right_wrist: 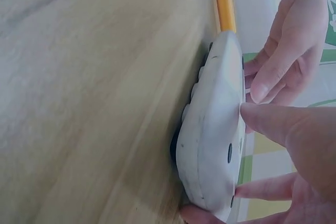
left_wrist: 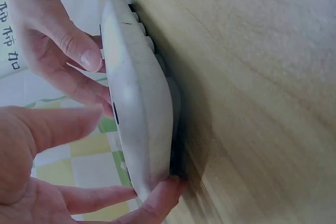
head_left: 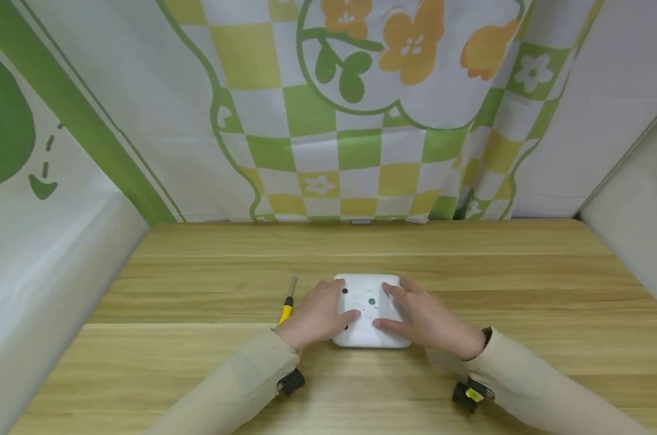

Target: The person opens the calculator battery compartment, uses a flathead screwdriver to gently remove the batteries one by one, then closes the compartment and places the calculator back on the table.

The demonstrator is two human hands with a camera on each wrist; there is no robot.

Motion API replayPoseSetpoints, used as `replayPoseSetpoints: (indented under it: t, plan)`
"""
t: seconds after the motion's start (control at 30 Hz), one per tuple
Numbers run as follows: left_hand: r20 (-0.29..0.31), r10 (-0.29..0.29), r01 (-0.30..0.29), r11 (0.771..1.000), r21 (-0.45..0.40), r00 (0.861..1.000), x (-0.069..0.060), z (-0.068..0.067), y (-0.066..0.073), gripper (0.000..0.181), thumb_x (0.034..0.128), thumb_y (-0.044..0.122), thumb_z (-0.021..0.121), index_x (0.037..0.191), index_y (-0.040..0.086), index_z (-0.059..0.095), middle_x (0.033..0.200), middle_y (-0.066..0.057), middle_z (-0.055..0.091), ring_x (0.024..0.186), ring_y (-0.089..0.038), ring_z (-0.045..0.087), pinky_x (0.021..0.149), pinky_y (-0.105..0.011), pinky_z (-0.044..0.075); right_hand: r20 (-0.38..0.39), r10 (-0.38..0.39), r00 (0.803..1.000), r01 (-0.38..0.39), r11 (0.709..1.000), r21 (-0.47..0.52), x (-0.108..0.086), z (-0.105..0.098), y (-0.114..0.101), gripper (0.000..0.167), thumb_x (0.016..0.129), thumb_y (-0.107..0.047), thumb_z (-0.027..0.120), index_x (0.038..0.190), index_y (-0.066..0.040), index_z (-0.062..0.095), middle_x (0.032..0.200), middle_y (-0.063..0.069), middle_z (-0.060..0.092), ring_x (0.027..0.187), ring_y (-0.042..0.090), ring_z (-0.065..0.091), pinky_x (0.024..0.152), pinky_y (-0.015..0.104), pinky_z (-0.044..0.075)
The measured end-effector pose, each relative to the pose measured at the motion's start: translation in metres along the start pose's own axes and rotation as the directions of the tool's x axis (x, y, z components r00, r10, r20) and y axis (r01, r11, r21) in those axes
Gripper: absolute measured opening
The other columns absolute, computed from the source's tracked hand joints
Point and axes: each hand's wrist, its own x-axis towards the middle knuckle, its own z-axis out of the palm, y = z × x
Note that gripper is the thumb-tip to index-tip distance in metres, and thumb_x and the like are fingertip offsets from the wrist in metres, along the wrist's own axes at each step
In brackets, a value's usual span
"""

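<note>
A white rounded-square plastic device (head_left: 369,339) lies on the wooden table with its row of rounded keys (left_wrist: 149,43) facing down. Dark round spots and one green dot mark its upper face. My left hand (head_left: 319,311) holds its left side, with fingers at the far corner and the thumb over the top. On the opposite side, my right hand (head_left: 430,315) grips the edge, its thumb resting on the upper face. In the right wrist view one fingertip (right_wrist: 202,216) reaches round the device's edge. What lies beneath the device is mostly hidden.
A screwdriver (head_left: 287,309) with a yellow and black handle lies left of the device, close to my left forearm. Behind the wooden table (head_left: 198,272) hangs a green and yellow checked cloth (head_left: 355,151). White walls flank both sides.
</note>
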Motion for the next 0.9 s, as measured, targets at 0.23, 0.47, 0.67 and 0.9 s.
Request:
replayPoseSetpoints:
  t: [0.23, 0.47, 0.67, 0.9]
  plan:
    - [-0.073, 0.033, -0.032, 0.999, 0.013, 0.997, 0.001, -0.001, -0.002, 0.049, 0.0926, 0.017, 0.062, 0.13, -0.011, 0.047, 0.111, -0.024, 0.058, 0.096, -0.03, 0.057, 0.086, -0.045, 0.049, -0.007, 0.052, 0.999, -0.052, 0.999, 0.013, 0.004, 0.001, -0.007, 0.07, 0.087, -0.043, 0.068, 0.134, 0.006, 0.05, 0.134, 0.039, 0.044, 0.116, 0.048, 0.053, 0.091, 0.057, 0.047]
    - [-0.132, 0.01, -0.02, 0.997, -0.077, 0.991, 0.002, 0.002, -0.004, 0.043, 0.0947, 0.007, 0.052, 0.131, -0.015, 0.046, 0.121, -0.03, 0.052, 0.101, -0.033, 0.054, 0.09, -0.047, 0.048, 0.0, 0.108, 0.994, -0.108, 0.993, 0.047, 0.006, 0.002, -0.012, 0.074, 0.088, -0.047, 0.064, 0.137, 0.005, 0.047, 0.139, 0.038, 0.038, 0.123, 0.048, 0.047, 0.096, 0.059, 0.042]
    - [-0.243, 0.03, -0.073, 0.983, -0.17, 0.97, 0.004, 0.003, -0.005, 0.034, 0.0894, -0.004, 0.047, 0.121, -0.014, 0.056, 0.107, -0.025, 0.057, 0.097, -0.03, 0.054, 0.088, -0.044, 0.048, -0.017, 0.136, 0.991, -0.133, 0.986, 0.105, 0.005, 0.003, -0.013, 0.078, 0.088, -0.049, 0.063, 0.139, 0.007, 0.042, 0.141, 0.039, 0.035, 0.128, 0.05, 0.041, 0.1, 0.06, 0.038]
    - [-0.325, 0.036, -0.123, 0.96, -0.252, 0.945, 0.008, 0.001, -0.009, 0.026, 0.083, -0.012, 0.048, 0.101, -0.01, 0.067, 0.082, -0.015, 0.064, 0.07, -0.018, 0.057, 0.063, -0.028, 0.05, -0.021, 0.164, 0.986, -0.158, 0.972, 0.175, 0.004, 0.005, -0.013, 0.084, 0.087, -0.051, 0.063, 0.143, 0.005, 0.036, 0.145, 0.038, 0.029, 0.128, 0.05, 0.04, 0.101, 0.06, 0.037]
